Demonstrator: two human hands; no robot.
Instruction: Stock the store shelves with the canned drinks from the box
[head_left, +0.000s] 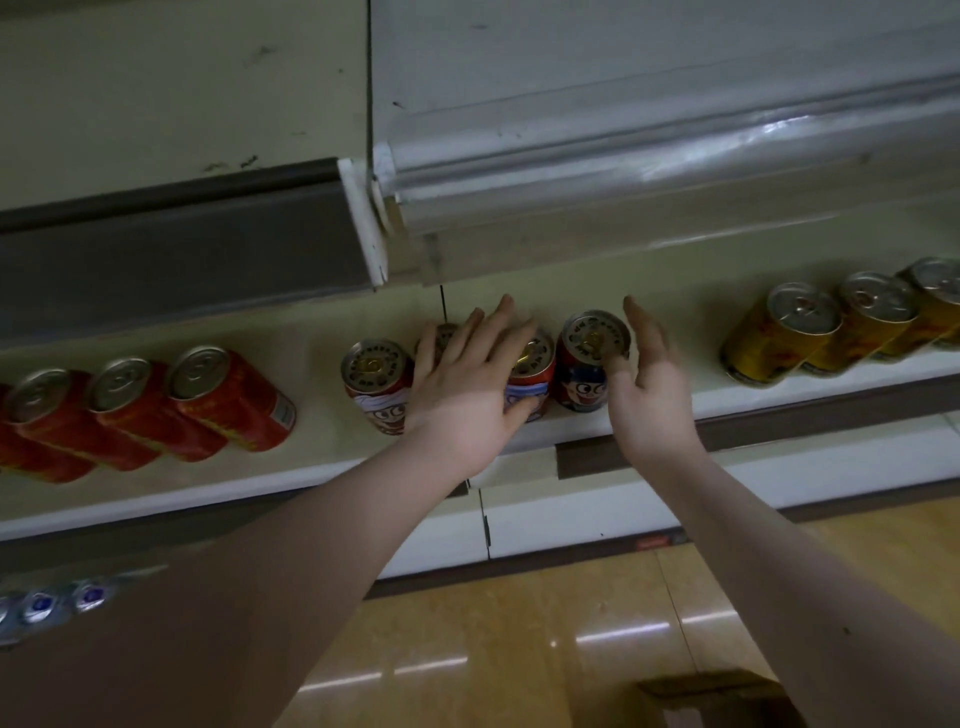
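**Both hands at the cartoon cans (375, 384) on the shelf (322, 447)**

The left hand (467, 384) lies with straight, spread fingers over the tops of these cans. The right hand (649, 387), with fingers also straight and apart, is just beside the rightmost can, and its thumb touches the lid. Three red cans (223, 400) stand at nine o'clock and yellow cans (779, 332) at three o'clock. The upper shelf (182, 249) overhangs at twelve o'clock. The box (717, 693) is at five o'clock.

Red cartoon-printed cans (592, 358) stand upright, close together, on the cream shelf (322, 441).
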